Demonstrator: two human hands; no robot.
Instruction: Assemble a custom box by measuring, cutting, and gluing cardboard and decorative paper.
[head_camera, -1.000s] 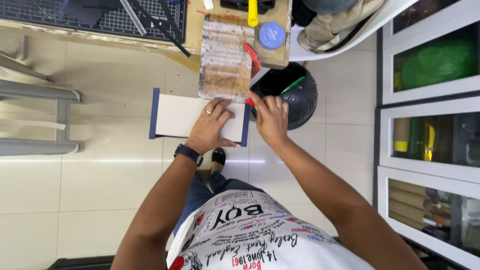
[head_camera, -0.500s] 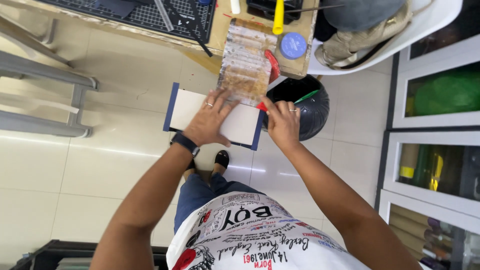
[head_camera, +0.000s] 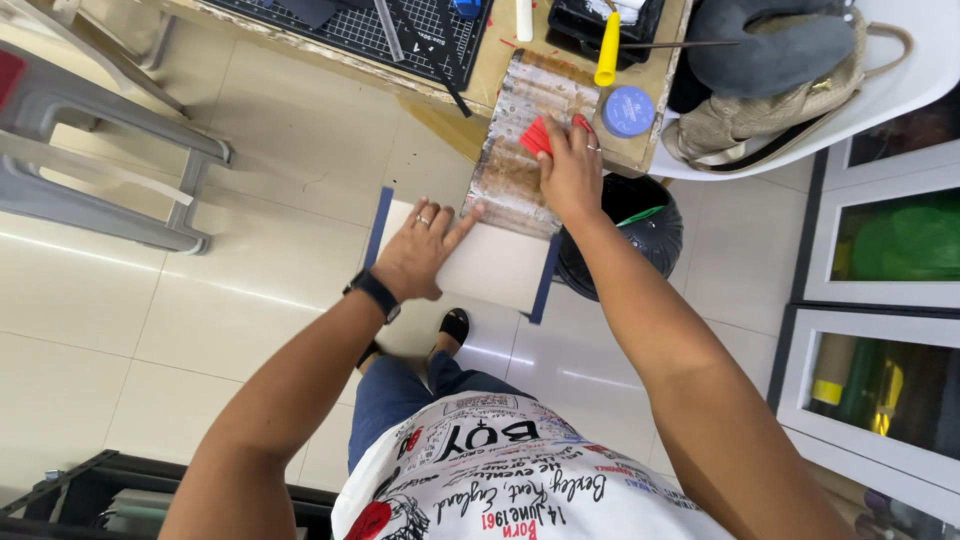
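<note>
My left hand (head_camera: 420, 250) lies flat, fingers spread, on a white board with dark blue edges (head_camera: 500, 270) that juts out from under a stained brown board (head_camera: 525, 150). My right hand (head_camera: 570, 170) rests on that brown board and grips a small red flat tool (head_camera: 537, 137) between thumb and fingers. A black watch sits on my left wrist. The brown board's far end rests on a wooden workbench (head_camera: 510, 60).
A black bin (head_camera: 640, 230) stands below my right hand. On the bench are a green cutting mat (head_camera: 400, 25), a yellow-handled tool (head_camera: 607, 50) and a round blue lid (head_camera: 628, 110). A bag (head_camera: 770, 90) lies on a white chair. Grey stool (head_camera: 100, 160) at left, glass cabinets (head_camera: 890, 250) at right.
My right hand has moved from the white board's right edge up onto the brown board, holding the red tool. My left hand stays pressed on the white board. The view has shifted.
</note>
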